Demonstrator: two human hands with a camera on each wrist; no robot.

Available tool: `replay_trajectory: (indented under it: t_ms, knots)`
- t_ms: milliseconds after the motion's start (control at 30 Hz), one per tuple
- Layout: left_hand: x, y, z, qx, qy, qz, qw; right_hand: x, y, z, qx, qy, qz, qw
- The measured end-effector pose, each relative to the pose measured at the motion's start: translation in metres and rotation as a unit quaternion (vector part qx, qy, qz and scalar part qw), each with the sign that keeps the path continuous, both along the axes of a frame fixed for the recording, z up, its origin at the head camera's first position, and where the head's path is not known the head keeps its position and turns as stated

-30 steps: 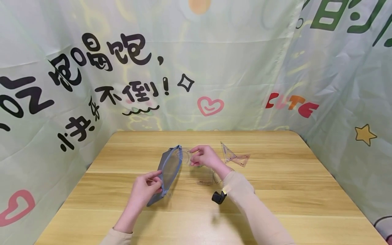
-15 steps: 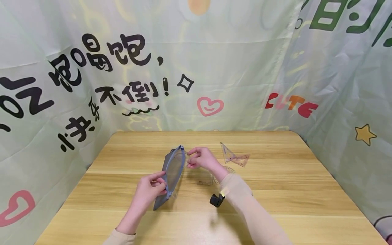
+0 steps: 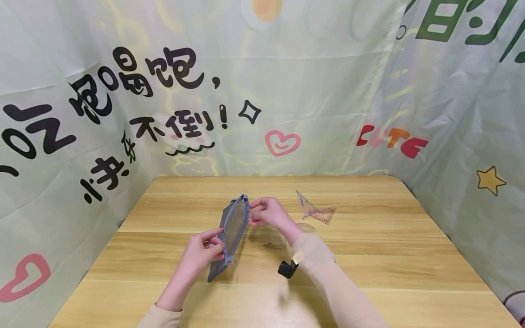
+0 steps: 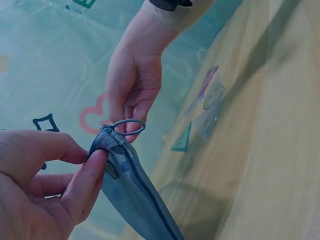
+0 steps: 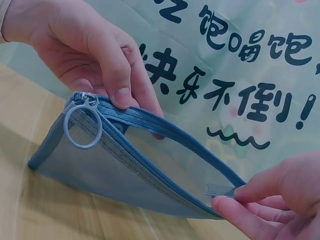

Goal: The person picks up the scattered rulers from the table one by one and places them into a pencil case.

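Your left hand [image 3: 200,250] pinches the rim of the pouch [image 5: 117,172], which stands tilted over the table [image 3: 369,259], mouth unzipped toward your right hand [image 3: 268,213]. There, thumb and finger are closed on a clear piece [image 5: 220,191] at the far end of the mouth; it is too faint to name. Hold the rim spread and feed the piece in flat, so its edge doesn't snag the zip. The right wrist view shows that pinch and the pull ring [image 5: 82,146] well; the head view barely catches the piece but shows two set squares [image 3: 305,207] [image 3: 326,215] and a protractor [image 3: 306,228]. Only the left wrist view shows the green triangle [image 4: 183,140].
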State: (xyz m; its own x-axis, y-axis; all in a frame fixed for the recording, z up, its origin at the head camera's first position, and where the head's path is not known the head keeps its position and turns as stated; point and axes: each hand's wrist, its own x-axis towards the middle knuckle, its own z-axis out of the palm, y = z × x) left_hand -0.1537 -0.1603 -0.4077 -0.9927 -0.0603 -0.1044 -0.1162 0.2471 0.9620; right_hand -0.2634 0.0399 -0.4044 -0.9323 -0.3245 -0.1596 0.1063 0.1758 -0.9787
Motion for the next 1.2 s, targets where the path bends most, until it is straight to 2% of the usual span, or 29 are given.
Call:
replay_trajectory:
  t_ms: [400,600,1200]
  knots:
    - [-0.004,-0.004,0.006,0.002,-0.005,-0.021,0.9998,0.001,-0.002,-0.001,0.0,0.001,-0.008,1.0]
    - [-0.005,-0.007,0.005,0.005,-0.01,-0.028,0.9995,0.0,-0.003,-0.001,-0.002,-0.003,-0.008,1.0]
    - [-0.006,-0.008,0.0,0.028,-0.01,-0.012,0.9995,0.002,-0.01,-0.001,-0.005,-0.017,0.001,1.0]
